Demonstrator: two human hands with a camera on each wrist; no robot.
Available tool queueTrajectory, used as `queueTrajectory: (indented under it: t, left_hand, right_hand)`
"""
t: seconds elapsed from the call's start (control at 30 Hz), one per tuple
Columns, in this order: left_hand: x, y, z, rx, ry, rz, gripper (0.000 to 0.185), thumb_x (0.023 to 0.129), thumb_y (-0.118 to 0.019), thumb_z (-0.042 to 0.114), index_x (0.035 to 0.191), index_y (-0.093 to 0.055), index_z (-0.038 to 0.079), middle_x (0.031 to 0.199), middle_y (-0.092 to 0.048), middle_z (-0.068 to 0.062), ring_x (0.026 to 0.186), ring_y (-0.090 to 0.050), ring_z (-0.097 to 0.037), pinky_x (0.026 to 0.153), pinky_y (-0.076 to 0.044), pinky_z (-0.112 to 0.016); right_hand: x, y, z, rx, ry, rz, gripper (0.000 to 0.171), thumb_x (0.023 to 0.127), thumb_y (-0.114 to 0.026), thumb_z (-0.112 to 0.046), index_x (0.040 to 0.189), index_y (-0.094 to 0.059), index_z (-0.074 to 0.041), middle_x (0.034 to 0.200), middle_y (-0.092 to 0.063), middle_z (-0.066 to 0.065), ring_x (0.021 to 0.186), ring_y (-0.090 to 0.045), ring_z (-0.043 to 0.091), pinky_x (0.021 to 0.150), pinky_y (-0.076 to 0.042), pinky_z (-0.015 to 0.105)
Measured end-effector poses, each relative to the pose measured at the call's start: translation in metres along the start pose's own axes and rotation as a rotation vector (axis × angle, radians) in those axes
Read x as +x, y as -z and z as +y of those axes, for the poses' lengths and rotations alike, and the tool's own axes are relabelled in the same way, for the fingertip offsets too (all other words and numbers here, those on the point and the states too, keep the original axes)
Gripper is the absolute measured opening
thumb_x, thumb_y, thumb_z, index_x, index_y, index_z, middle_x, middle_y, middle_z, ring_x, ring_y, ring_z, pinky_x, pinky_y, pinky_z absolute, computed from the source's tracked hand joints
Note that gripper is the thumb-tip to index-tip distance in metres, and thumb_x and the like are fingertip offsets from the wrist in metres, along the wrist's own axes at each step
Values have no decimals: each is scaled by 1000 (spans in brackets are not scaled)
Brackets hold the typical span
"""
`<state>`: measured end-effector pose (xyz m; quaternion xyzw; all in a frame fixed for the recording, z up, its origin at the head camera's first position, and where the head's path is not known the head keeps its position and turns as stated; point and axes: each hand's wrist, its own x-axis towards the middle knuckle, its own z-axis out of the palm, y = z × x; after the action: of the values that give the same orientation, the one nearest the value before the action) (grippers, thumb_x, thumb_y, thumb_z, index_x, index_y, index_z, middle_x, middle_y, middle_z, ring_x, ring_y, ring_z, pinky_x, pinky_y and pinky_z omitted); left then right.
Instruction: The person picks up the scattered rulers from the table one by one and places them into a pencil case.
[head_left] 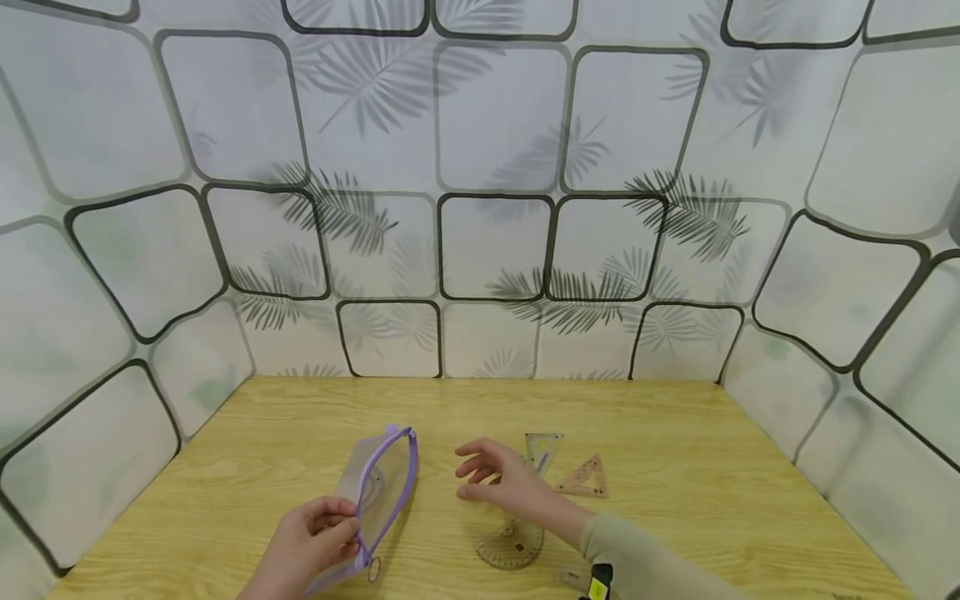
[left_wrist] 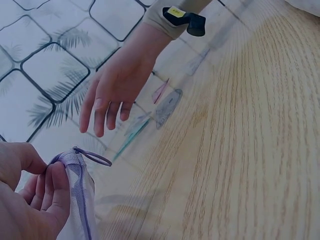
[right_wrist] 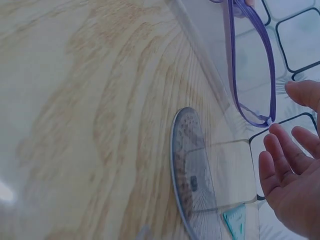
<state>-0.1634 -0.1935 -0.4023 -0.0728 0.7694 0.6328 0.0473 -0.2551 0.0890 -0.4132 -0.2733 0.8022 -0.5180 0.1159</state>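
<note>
My left hand (head_left: 306, 537) pinches the near edge of a see-through zip pouch (head_left: 411, 479) with purple trim. The pouch mouth gapes, and a curved clear shape like a protractor shows through its side. My right hand (head_left: 506, 479) hovers to the pouch's right, fingers loosely bent and holding nothing. A clear half-round protractor (head_left: 510, 548) lies on the table below the right hand. Beyond that hand are a clear set square (head_left: 542, 446) and an orange set square (head_left: 592, 481). In the left wrist view, the pouch's zip-pull ring (left_wrist: 95, 158) hangs beside my left fingers.
The wood-grain table (head_left: 675, 433) carries all these things. Another clear piece (head_left: 573, 577) lies near my right sleeve, partly hidden by the wrist strap (head_left: 600, 581). Patterned curtain-like walls (head_left: 495, 333) enclose the table at the back and both sides.
</note>
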Motion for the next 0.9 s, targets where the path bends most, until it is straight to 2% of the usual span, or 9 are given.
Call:
queueTrajectory:
  t: [0.17, 0.33, 0.7, 0.9]
  left_hand:
    - [0, 0, 1, -11, 20, 6, 25, 93, -61, 3, 113, -59, -12, 91, -65, -8, 79, -64, -13, 69, -59, -23]
    - [1, 1, 0, -14, 21, -2, 24, 93, -62, 3, 112, -59, -11, 90, -65, -7, 79, -64, -13, 69, -59, -23]
    - [0, 6, -7, -37, -10, -82, 25, 93, -62, 2, 112, -57, -13, 88, -65, -5, 79, -64, -13, 71, -59, -22]
    - [0, 5, -8, -43, -7, -91, 24, 92, -62, 1, 111, -57, -13, 85, -64, -3, 79, -63, -13, 70, -59, -22]
  right_hand:
    - [-14, 8, 2, -2, 15, -11, 53, 94, -68, -29, 139, -51, -10, 119, -66, 13, 102, -63, 17, 80, -53, 26]
    - [-28, 16, 10, -9, 15, -8, 52, 95, -66, -26, 141, -49, -7, 119, -66, 13, 100, -63, 12, 81, -53, 24]
    - [-58, 36, 26, -19, -18, -4, 48, 98, -62, -25, 140, -51, -5, 121, -63, 17, 99, -61, 7, 79, -52, 23]
    - [-75, 45, 34, -21, -1, 7, 45, 97, -63, -22, 136, -53, -1, 115, -63, 17, 96, -60, 3, 77, -52, 23]
